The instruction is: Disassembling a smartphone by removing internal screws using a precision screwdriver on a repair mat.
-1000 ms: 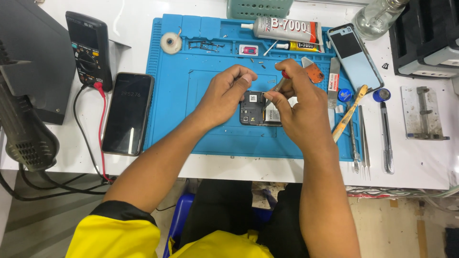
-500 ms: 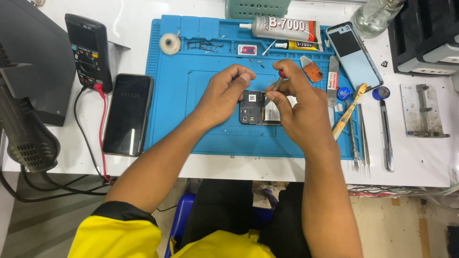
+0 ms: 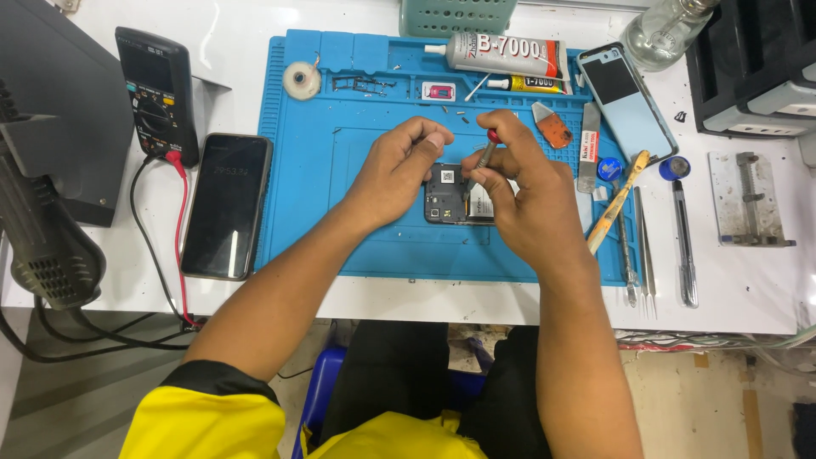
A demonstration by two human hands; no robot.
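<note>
A white surface [image 3: 765, 289] fills the frame, with a blue work mat [image 3: 365, 229] across its middle. At the upper left lie a dark machine housing [image 3: 51, 110] and a black multimeter [image 3: 157, 93] with a red lead; just right of it lies a dark phone [image 3: 225, 208], screen up.

At the top centre stands a green perforated basket [image 3: 459, 15]; its contents cannot be seen. A clear glass bottle [image 3: 659, 38] stands at the upper right, beside black stacked trays [image 3: 756, 68] whose contents are hidden.

On the mat's upper edge lie a large glue tube [image 3: 501, 55], a small roll of tape [image 3: 301, 81] and a second phone [image 3: 627, 100] with a pale back. Along the mat's right edge lie tweezers, a brush and other hand tools [image 3: 633, 229].

At the mat's centre rests an opened phone [image 3: 455, 204], its inner parts exposed. The left hand [image 3: 395, 170] touches its upper edge, fingers pinched together. The right hand [image 3: 527, 200] has its grip clamped on a thin screwdriver [image 3: 480, 161] with a red cap, tip down on the opened phone. Tiny screws [image 3: 455, 110] are scattered above the hands.
</note>
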